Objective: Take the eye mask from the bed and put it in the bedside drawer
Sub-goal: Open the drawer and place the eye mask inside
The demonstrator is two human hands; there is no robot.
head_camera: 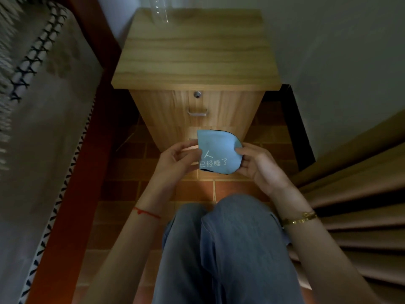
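Grey-beige bedding [32,132] with a band of dark cross-stitch fills the left edge, blurred, and beside it runs the reddish-brown wooden bed frame [72,194] down to the terracotta brick-pattern floor [122,194]. A thin red cord bracelet [146,212] circles the wrist of the left hand [177,160], whose fingers are curled in and pinch the left edge of the eye mask [219,151] between thumb and fingertips. That mask is light blue with a dark rim and white printed characters, folded over so it shows as one rounded half, and it is held up between both hands, in front of the lower face of the bedside cabinet [195,62] and above the floor. Pale wood-grain covers the cabinet; its drawer front [197,110] is closed, with a small round lock above a metal pull handle [197,113]. A clear plastic item [161,12] stands at the back of the cabinet top, too cut off to identify. Blue jeans [230,249] on a raised knee sit below the mask. The right hand [260,165] grips the mask's rounded right edge, thumb on the front, fingers closed behind it, a gold bracelet [299,219] on that wrist. Brown pleated curtain [355,205] hangs at the right.
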